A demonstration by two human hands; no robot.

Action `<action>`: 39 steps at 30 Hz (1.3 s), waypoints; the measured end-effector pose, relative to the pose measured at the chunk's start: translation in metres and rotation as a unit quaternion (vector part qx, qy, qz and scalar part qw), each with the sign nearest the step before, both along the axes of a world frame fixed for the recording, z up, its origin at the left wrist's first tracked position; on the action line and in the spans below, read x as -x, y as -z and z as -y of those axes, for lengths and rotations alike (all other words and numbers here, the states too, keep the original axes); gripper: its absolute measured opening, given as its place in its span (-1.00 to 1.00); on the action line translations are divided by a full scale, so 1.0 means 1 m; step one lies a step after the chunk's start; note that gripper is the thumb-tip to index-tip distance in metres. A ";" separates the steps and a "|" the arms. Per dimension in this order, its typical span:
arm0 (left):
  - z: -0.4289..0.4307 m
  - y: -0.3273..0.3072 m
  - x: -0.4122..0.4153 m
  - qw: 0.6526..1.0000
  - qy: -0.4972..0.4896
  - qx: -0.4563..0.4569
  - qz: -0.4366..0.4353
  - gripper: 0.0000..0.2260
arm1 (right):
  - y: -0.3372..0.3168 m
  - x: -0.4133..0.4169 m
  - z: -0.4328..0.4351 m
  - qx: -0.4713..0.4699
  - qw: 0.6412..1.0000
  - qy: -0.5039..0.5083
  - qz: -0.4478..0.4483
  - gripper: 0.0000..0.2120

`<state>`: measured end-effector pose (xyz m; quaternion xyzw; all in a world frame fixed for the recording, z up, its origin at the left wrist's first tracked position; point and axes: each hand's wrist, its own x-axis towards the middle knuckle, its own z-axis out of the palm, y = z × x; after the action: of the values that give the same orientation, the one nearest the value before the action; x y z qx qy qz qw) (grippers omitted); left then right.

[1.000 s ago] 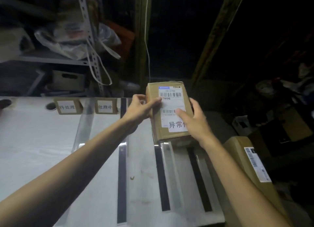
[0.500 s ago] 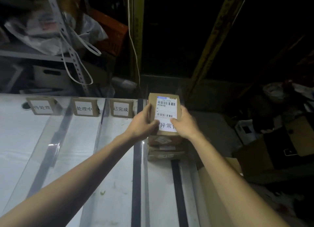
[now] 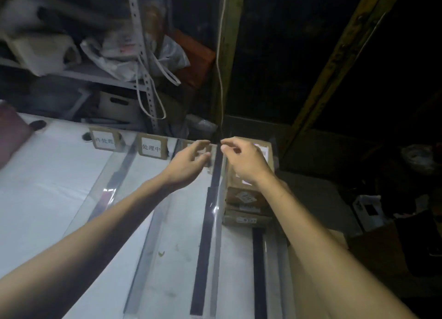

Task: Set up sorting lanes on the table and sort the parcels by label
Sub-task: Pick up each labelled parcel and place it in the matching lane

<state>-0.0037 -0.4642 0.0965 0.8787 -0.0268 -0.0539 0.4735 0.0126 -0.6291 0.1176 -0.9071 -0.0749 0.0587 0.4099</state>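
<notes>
While both arms reach out over the white table [image 3: 47, 187], neither hand holds anything. The left hand [image 3: 189, 161] hangs above the far end of the table with its fingers relaxed and slightly bent, palm turned toward the right. It partly covers the third of three cardboard label cards [image 3: 151, 149] that stand in a row along the far edge; the middle card reads 处理中. The right hand [image 3: 244, 161] is just beside the left, its fingers loosely curled with nothing between them. It sits over the stack of parcels [image 3: 246, 199]; whether it touches the stack cannot be told.

That stack of brown boxes rests at the far end of the rightmost lane, just right of a clear divider [image 3: 215, 211]. The top parcel [image 3: 266, 151] shows part of a white label beyond the right wrist, and the lower boxes show labels on their near sides. Black strips [image 3: 203, 247] run lengthwise down the table, marking the lanes. Behind the table, a metal shelf [image 3: 95, 76] carries plastic bags [image 3: 114, 55].
</notes>
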 end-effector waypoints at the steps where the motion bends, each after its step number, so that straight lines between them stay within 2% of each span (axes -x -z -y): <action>1: -0.019 -0.003 0.005 1.000 -0.012 -0.004 0.009 -0.67 | -0.004 0.001 -0.017 -0.014 1.000 -0.015 -0.005 -0.70; 8: -0.167 -0.032 0.082 0.987 -0.143 -0.042 0.056 -0.77 | -0.028 0.028 -0.164 -0.034 0.987 -0.156 0.010 -0.75; 14: -0.300 -0.045 0.191 0.966 -0.252 -0.025 0.061 -0.81 | -0.043 0.087 -0.302 -0.018 0.959 -0.282 0.026 -0.66; 18: -0.378 -0.047 0.253 0.945 -0.324 -0.019 0.047 -0.81 | -0.042 0.121 -0.382 -0.020 0.941 -0.337 0.022 -0.69; 22: -0.434 -0.041 0.278 0.932 -0.360 -0.014 0.035 -0.80 | -0.034 0.135 -0.438 -0.023 0.934 -0.355 0.003 -0.72; 28: -0.489 -0.018 0.241 0.939 -0.343 -0.010 0.018 -0.79 | -0.009 0.104 -0.496 -0.004 0.935 -0.353 -0.026 -0.72; 39: -0.610 0.017 0.096 0.947 -0.318 -0.035 -0.019 -0.81 | 0.047 -0.030 -0.605 0.007 0.954 -0.291 -0.079 -0.73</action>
<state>-0.0995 0.1453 0.0793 0.8565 0.2648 0.0819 0.4355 0.0426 -0.0244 0.0708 -0.8413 -0.3024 0.2471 0.3738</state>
